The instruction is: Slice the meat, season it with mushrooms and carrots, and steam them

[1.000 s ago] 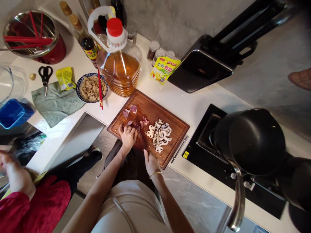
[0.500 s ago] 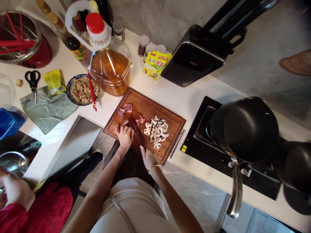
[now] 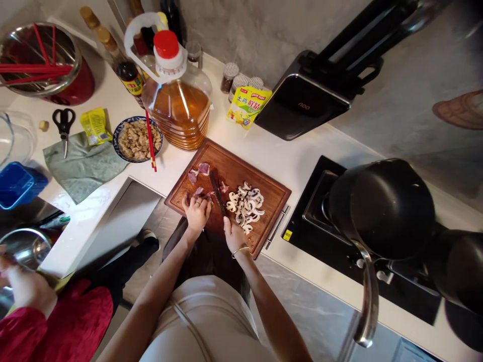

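On a wooden cutting board [image 3: 241, 158] lie pieces of reddish meat [image 3: 198, 172] and a heap of sliced mushrooms [image 3: 247, 206]. My right hand [image 3: 234, 235] is closed round the handle of a dark-bladed knife [image 3: 217, 192], whose blade reaches up over the board between meat and mushrooms. With bent fingers, my left hand [image 3: 196, 213] presses on a piece of meat at the board's near left edge, just left of the blade. That piece is mostly hidden under the fingers. Small cut bits of meat [image 3: 223, 187] lie right of the blade.
Behind the board stand an oil jug [image 3: 181, 108], a yellow seasoning packet [image 3: 247, 106] and a knife block [image 3: 302, 100]. A bowl of meat pieces [image 3: 138, 141] with red chopsticks sits left. At right, a black pot [image 3: 392, 206] rests on the stove. Another person's hand [image 3: 30, 289] shows lower left.
The knife has shifted up and away from me, its blade now farther over the board. My left hand stays on the meat. The whole view has moved slightly.
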A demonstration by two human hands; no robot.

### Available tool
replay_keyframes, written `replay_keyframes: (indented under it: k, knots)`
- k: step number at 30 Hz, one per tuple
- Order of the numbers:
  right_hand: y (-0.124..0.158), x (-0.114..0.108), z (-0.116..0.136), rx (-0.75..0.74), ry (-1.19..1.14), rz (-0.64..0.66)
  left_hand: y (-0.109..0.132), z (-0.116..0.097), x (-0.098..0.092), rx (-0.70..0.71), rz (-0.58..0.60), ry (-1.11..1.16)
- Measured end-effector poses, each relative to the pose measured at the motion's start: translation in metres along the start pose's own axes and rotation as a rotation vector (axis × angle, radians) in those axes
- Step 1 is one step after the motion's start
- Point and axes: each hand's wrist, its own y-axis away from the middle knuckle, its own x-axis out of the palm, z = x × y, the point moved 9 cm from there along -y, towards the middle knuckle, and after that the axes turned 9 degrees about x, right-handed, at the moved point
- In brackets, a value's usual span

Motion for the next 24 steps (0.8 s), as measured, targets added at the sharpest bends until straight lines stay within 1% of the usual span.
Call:
replay_keyframes:
  k: [3,6,9,12,16,18,20,22,24]
  knots:
    - [0.007,-0.004,0.001,-0.021,-0.003,0.054,0.001,0.001,-0.001,-0.004,-0.012,0.014]
    - [0.014,-0.005,-0.004,0.016,0.067,0.084,0.001,0.001,0.000,0.000,-0.016,-0.007]
    - [0.018,0.001,-0.008,0.072,0.143,0.139,0.000,0.002,0.000,-0.006,-0.017,-0.026]
    - [0.016,0.008,-0.003,0.095,0.208,0.138,0.000,0.001,0.000,-0.001,-0.006,-0.029]
    - [0.008,0.019,0.002,0.181,0.277,0.162,0.001,0.000,0.001,0.015,0.023,-0.018]
    - [0.005,0.018,0.007,0.148,0.236,0.141,0.002,-0.001,0.001,0.015,0.016,-0.018]
    - [0.005,0.012,0.008,0.089,0.168,0.099,0.002,0.000,0.000,0.009,-0.006,-0.025]
    - [0.008,0.008,-0.002,0.100,0.153,0.100,0.003,0.000,-0.001,0.002,-0.023,-0.027]
    - [0.011,0.008,-0.018,0.165,0.192,0.121,0.003,0.000,0.000,0.003,-0.031,-0.018]
